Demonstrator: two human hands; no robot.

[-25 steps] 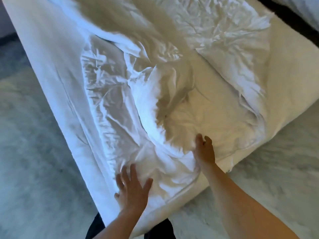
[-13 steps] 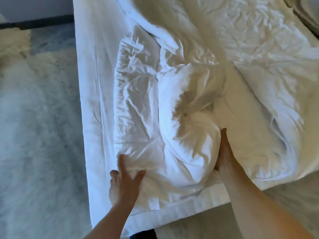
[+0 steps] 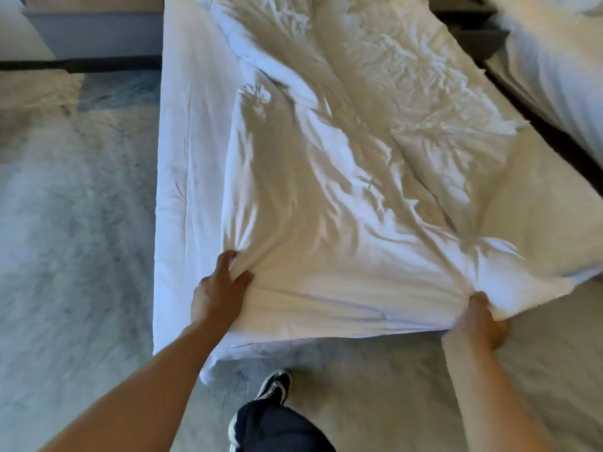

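The duvet [image 3: 326,207] runs off the frame at 12 and 3 o'clock. It covers the mattress [image 3: 182,158] except for a strip at 9 o'clock. Fingertips of the left hand [image 3: 217,293] are buried in gathered cloth. Those of the right hand [image 3: 479,321] are tucked under the duvet's edge, unseen. At 1 o'clock, the second bed [image 3: 554,60] is cut by two edges and blurred. At 6 o'clock, the trouser leg [image 3: 277,429] is cut by the bottom edge and hides the heel of the shoe [image 3: 275,384].

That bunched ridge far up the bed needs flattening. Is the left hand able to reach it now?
Probably not. The left hand grips the white cover at its near edge; the bunched ridge lies far up the bed. Nothing blocks it, but it looks too far without leaning in.
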